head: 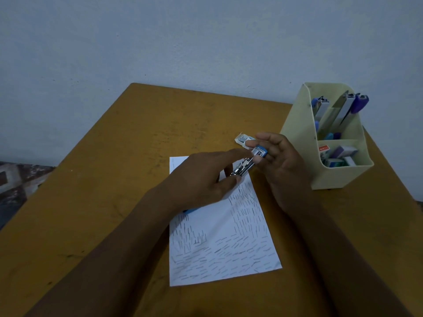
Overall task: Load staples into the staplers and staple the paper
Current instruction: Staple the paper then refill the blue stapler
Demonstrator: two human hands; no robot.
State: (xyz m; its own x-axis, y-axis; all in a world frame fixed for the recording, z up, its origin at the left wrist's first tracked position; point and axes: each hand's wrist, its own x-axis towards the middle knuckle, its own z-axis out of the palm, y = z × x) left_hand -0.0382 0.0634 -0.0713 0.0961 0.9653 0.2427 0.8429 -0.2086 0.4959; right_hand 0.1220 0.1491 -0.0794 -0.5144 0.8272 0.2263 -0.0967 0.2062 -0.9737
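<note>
A small blue and metal stapler [249,161] is held above the top of a white paper [219,243] covered with many staples. My right hand [281,165] grips the stapler's blue end with curled fingers. My left hand [206,179] pinches the stapler's lower metal end between thumb and finger, its forefinger stretched along the top towards the blue end. An open staple box [243,140] lies on the table just behind the hands. A blue object [190,211] peeks out under my left wrist; I cannot tell what it is.
A cream desk organizer [329,177] stands at the right with several staplers [343,110] upright in its back part and staple boxes [341,155] in its front pocket. The brown table [114,179] ends at a pale wall behind.
</note>
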